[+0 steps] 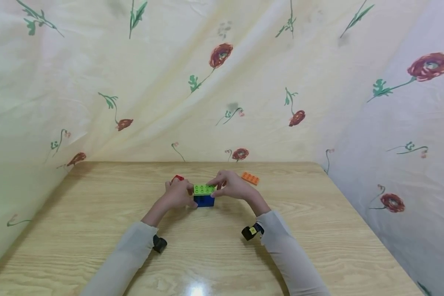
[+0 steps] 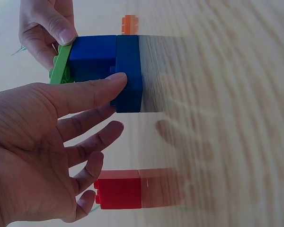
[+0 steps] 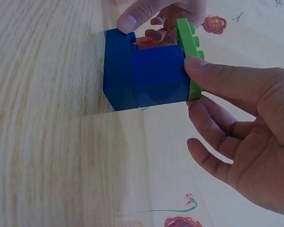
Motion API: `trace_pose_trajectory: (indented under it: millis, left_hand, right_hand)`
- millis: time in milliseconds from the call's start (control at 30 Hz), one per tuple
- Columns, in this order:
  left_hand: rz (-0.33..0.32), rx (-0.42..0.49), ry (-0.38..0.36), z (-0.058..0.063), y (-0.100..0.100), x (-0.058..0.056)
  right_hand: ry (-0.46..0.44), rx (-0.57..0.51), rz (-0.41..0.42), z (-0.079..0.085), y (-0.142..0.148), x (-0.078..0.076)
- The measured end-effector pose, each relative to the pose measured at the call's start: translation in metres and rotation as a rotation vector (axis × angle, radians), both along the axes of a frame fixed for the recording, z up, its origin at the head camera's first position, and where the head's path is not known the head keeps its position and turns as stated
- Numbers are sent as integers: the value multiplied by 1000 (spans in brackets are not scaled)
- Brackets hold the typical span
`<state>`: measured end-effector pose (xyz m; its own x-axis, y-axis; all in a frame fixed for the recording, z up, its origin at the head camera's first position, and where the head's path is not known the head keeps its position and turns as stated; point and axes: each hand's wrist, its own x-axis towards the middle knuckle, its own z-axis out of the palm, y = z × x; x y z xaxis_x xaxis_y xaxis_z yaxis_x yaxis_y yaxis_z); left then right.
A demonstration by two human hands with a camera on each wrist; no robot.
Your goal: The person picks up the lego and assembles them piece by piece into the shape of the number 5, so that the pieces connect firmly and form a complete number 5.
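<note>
Right, I have the stack upright on the counter point(image 1: 207, 255), between the two hands: a lower blue block point(image 3: 118, 71), an upper blue block point(image 3: 161, 75) on its right part, and a green plate point(image 1: 203, 190) on top. My left hand point(image 1: 177, 193) pinches the left end of the lower block between thumb and forefinger, its other fingers spread loosely. My right hand point(image 1: 233, 185) pinches the right end of the green plate, thumb on the near side, fingertips about the far corner.

I judge the step in hand to be seating or squaring that plate. To do it well, I should let the left hand anchor the base against the counter and press straight down above the upper block. The plate overhangs to the left, over bare studs and a gap, so a push there could tip it loose. I cannot tell whether its studs are fully engaged.

Around me, a red block point(image 2: 118, 189) stands on the counter beyond the left hand, near its outer fingers; a careless sweep could knock it. An orange plate point(image 1: 250, 178) lies past the right hand, well apart from the stack. The flowered cloth point(image 1: 170, 82) hangs behind, out of the way. Mostly, my own fingers block the head view of the seams.
</note>
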<state>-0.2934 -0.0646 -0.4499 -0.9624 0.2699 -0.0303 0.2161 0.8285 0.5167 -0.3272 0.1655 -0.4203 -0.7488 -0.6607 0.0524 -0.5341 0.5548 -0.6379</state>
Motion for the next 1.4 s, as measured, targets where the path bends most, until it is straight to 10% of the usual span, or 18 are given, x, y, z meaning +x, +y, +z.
trace_pose_trajectory:
  millis: [1400]
  left_hand:
    - [8, 36, -2, -2, -2, 0]
  right_hand:
    - [-11, -55, -7, -4, 0, -2]
